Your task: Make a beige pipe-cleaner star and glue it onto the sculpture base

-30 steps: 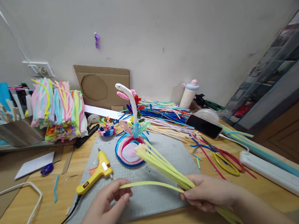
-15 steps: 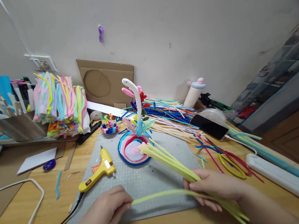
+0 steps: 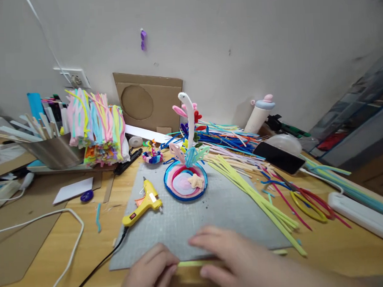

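Note:
My left hand [image 3: 152, 270] is closed, pinching the end of one yellow-green pipe cleaner [image 3: 193, 263] low at the front edge of the grey cutting mat [image 3: 179, 233]. Over that same stem is my right hand [image 3: 234, 256], its thumb and fingers apart; it hides much of the stem, whose other end shows past the wrist. A bunch of yellow-green pipe cleaners [image 3: 260, 202] lies across the mat's right side. Behind my hands stands a round pipe-cleaner base [image 3: 172, 190] with a white long-necked figure [image 3: 190, 122], coloured bows and a beige star [image 3: 196, 181].
A yellow glue gun [image 3: 145, 204] rests on the mat's left, its black cord running forward. Scissors [image 3: 308, 204], a phone [image 3: 279, 157] and a white power strip [image 3: 362, 218] are at right. Bundled pipe cleaners [image 3: 95, 122] and a metal holder [image 3: 55, 151] stand at left.
My right hand has let go of the yellow-green bunch, which now lies on the mat, and has moved left toward my left hand. The single stem is lower. The view has shifted left.

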### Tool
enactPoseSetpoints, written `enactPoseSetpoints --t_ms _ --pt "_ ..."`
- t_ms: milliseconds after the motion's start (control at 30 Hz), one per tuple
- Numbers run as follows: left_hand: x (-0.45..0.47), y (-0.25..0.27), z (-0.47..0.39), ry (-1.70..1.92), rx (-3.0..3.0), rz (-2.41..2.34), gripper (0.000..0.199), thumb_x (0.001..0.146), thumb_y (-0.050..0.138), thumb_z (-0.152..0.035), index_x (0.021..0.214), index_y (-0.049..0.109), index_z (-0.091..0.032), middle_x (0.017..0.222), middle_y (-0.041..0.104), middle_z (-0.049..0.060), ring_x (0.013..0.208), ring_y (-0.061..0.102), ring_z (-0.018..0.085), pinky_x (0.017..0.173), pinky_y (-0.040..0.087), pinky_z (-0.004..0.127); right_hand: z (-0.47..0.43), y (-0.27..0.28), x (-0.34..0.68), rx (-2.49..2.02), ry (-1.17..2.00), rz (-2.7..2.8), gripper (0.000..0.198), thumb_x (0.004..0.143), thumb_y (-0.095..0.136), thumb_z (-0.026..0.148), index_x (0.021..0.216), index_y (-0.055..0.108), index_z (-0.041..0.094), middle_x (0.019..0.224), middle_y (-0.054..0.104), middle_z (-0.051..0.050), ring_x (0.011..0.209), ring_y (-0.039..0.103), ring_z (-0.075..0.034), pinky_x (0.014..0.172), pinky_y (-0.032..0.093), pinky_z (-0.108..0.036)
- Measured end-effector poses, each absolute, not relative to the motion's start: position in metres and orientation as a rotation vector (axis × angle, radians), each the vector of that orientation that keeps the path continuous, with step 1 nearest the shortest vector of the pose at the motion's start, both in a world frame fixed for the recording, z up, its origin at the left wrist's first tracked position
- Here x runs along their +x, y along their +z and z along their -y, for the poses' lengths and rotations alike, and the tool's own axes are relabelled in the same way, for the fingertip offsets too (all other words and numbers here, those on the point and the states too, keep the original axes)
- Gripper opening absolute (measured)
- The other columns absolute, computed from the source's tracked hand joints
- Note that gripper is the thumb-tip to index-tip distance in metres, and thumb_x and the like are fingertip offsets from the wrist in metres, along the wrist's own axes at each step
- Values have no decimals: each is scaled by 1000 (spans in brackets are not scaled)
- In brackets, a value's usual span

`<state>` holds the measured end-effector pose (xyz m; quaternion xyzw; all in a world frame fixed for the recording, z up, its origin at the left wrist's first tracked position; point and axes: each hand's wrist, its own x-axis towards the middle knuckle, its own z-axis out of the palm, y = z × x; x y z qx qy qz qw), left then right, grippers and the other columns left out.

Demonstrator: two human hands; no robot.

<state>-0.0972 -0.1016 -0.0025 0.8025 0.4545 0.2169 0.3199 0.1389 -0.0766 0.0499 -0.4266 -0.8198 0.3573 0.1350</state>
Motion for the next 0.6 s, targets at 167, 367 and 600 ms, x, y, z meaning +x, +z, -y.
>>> enactPoseSetpoints --t_ms 167,367,600 --pt "-131 -18 112 839 2233 -1515 18 90 48 -27 100 62 -25 98 63 4 91 62 17 79 49 25 76 13 77 -1176 1214 2194 24 85 50 14 94 70 20 90 73 -3 84 65 -15 78 48 -23" --pt "-204 -34 112 964 2340 -2031 23 84 54 -39 93 66 -22 93 66 7 86 60 25 81 44 38 50 -3 45 -1194 1059 2230 19 82 51 13 89 69 17 84 72 -5 76 64 -15 69 46 -23" --pt "-206 -35 101 863 2363 -2039 13 87 52 -26 88 64 -20 86 68 5 82 61 21 74 43 33 52 -9 3 -991 1056 2400 24 79 51 9 91 70 18 91 72 -5 84 63 -16 77 46 -24"
